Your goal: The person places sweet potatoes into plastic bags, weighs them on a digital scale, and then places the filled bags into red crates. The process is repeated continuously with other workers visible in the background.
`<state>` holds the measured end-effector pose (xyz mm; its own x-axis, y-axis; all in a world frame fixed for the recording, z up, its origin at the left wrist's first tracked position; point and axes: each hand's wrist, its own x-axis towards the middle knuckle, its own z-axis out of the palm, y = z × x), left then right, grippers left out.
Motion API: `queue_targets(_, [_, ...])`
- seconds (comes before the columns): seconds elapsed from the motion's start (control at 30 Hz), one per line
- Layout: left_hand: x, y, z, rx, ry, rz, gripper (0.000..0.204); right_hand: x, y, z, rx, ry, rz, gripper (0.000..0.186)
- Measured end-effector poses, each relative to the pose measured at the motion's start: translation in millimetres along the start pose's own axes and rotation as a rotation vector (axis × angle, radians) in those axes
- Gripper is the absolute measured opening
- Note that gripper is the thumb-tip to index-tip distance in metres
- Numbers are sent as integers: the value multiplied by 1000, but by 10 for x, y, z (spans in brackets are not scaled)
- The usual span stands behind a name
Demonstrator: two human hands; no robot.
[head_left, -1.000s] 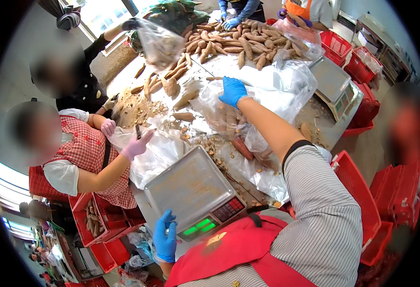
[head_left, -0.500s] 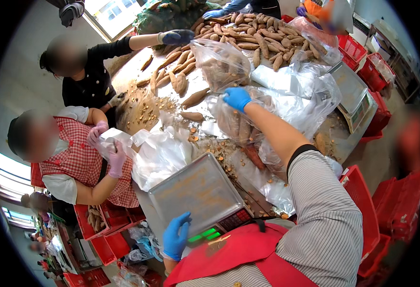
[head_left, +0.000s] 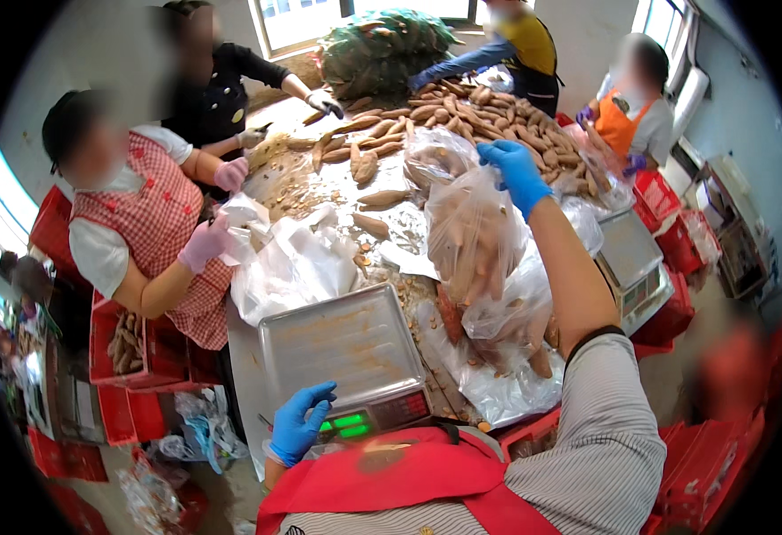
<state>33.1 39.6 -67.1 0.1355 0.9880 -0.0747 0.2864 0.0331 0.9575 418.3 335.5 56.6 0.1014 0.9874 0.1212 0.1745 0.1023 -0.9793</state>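
Observation:
My right hand (head_left: pixel 515 175), in a blue glove, is closed on the gathered top of a see-through plastic bag of sweet potatoes (head_left: pixel 467 241). The bag hangs upright from my fingers at the middle of the table. My left hand (head_left: pixel 298 424), also in a blue glove, is beside the lit display of the weighing scale (head_left: pixel 342 348), its fingers apart and holding nothing. Some dirt lies on the scale's flat metal pan. A second bag of sweet potatoes (head_left: pixel 440 159) stands just behind the raised one.
A heap of loose sweet potatoes (head_left: pixel 507 120) covers the far table, with a green net sack (head_left: pixel 382 53) behind. White plastic bags (head_left: pixel 297 267) lie left, near a co-worker in a checked apron (head_left: pixel 146 223). Another scale (head_left: pixel 630 250) and red crates (head_left: pixel 663 201) stand right.
My right hand has taken hold of the bag's top and raised it. My view has shifted, and my left hand stays by the scale's display.

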Motion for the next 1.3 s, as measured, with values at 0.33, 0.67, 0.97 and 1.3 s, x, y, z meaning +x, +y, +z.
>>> queue_targets(0.33, [98,116,473,-458,-444,-150,58,-831,-1379,375,434,-134,-152,19])
queue_targets(0.67, [-216,-407,80,-905,-23,-309,42,-1827,-1415,1364,608,-445,58,18])
queue_targets(0.97, [206,-1067,-571,-391,463,-100,38,-2208,-1101,1930,522,-549,-29,20])
queue_targets(1.3, [138,320,-272,-24,118,429,41,-2206,-402,1995,291,-602,-47,25])
